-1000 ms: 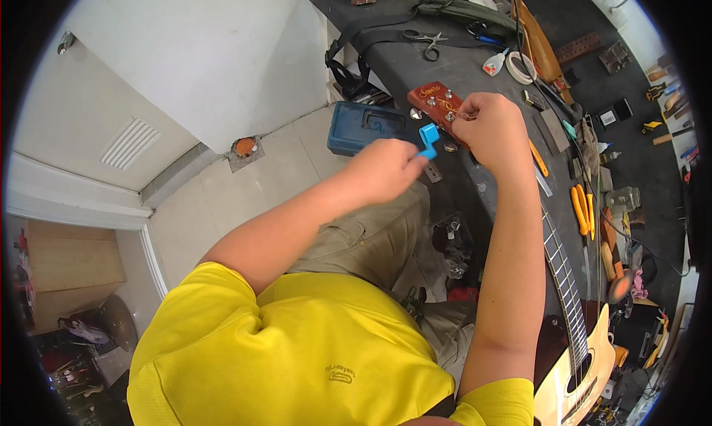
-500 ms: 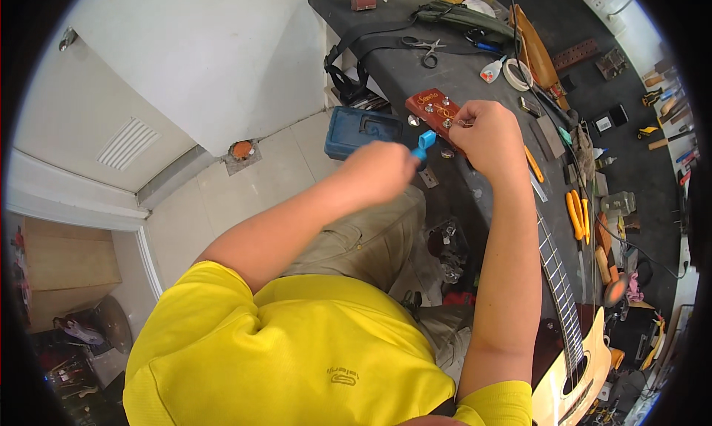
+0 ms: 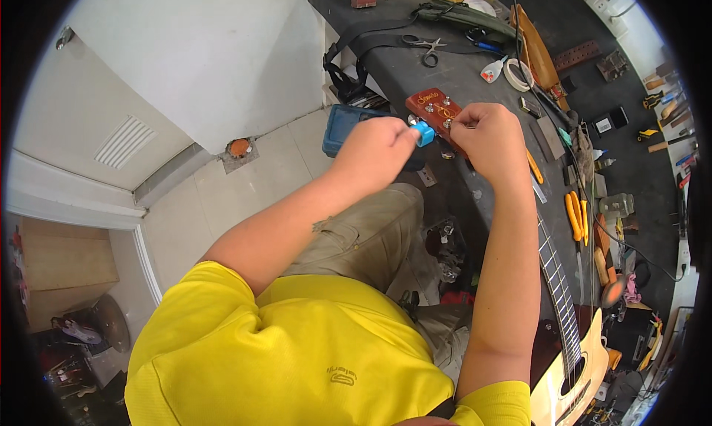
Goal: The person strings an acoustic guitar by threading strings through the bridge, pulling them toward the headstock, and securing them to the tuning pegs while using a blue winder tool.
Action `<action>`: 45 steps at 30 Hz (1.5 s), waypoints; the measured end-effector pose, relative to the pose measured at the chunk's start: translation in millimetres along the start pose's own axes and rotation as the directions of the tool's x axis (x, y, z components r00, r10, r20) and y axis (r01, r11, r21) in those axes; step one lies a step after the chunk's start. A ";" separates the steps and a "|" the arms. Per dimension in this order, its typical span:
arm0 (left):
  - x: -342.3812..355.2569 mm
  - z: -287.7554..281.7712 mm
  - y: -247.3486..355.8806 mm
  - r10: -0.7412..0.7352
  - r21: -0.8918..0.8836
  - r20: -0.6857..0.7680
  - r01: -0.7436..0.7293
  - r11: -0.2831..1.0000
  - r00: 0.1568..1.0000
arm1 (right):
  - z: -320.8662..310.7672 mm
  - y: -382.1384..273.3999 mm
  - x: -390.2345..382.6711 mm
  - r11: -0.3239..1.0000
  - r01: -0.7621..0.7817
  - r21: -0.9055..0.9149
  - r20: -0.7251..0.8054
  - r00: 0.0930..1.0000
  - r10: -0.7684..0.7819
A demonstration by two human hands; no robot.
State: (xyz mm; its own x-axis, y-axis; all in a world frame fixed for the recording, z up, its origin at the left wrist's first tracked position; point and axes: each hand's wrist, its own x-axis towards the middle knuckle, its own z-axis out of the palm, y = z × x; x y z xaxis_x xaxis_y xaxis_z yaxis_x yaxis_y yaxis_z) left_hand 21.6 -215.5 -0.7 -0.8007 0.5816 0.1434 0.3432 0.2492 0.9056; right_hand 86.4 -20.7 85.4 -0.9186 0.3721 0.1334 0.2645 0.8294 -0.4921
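Note:
A guitar lies along the bench edge, its pale body at the lower right and its fretted neck running up beneath my right arm. Its reddish-brown headstock with metal tuning posts points up and left. My left hand grips a blue string winder, whose head is at a tuning peg on the headstock's near side. Over the headstock's lower end, the thumb and fingers of my right hand are pinched together. Whatever they hold is too thin or hidden to make out.
On the dark bench lie scissors, a tape roll, a glue bottle, orange-handled pliers and a grey block. A blue toolbox stands below the bench edge, left of the headstock. A dark cable crosses the bench.
My left hand has turned and moved slightly up, bringing the blue string winder closer against the headstock's side. My right hand has barely moved.

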 end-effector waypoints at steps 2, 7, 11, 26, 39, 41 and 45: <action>-1.3 1.1 -13.8 -0.017 0.073 -0.051 0.021 0.997 0.999 | 0.6 -6.8 -0.5 0.999 -0.029 -0.013 0.027 0.999 0.029; -18.4 19.4 -6.7 -0.024 0.325 0.026 0.014 0.946 0.999 | 2.9 0.8 -2.7 0.997 0.051 -0.050 -0.006 0.999 -0.052; -15.6 10.1 11.0 0.253 0.128 0.081 -0.261 0.957 0.964 | 3.7 1.7 -0.3 0.994 0.075 -0.080 -0.010 0.997 -0.076; -8.3 7.7 -26.3 0.081 0.278 -0.101 -0.050 0.959 0.992 | 6.2 -4.7 -3.1 0.993 0.075 -0.089 -0.024 0.997 -0.078; -26.0 26.6 1.4 0.185 0.105 0.062 -0.191 0.976 0.981 | 6.2 -5.6 -4.4 0.993 0.037 -0.116 -0.045 0.998 -0.042; -16.3 8.0 8.3 0.177 0.049 0.016 -0.178 0.983 0.984 | 4.2 -7.6 -6.6 0.997 -0.027 -0.078 -0.026 0.999 0.025; -7.2 4.8 -10.5 0.023 0.249 -0.062 -0.007 0.969 0.998 | 7.1 -5.4 -5.3 0.991 0.060 -0.116 -0.077 0.995 -0.069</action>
State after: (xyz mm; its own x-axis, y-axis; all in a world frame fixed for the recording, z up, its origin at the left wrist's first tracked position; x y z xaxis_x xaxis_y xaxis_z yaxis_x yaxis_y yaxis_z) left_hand 26.2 -218.5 -13.1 -0.8215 0.5380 0.1888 0.4601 0.4298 0.7769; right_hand 87.8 -30.1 81.2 -0.9092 0.3448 0.2333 0.2409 0.8928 -0.3805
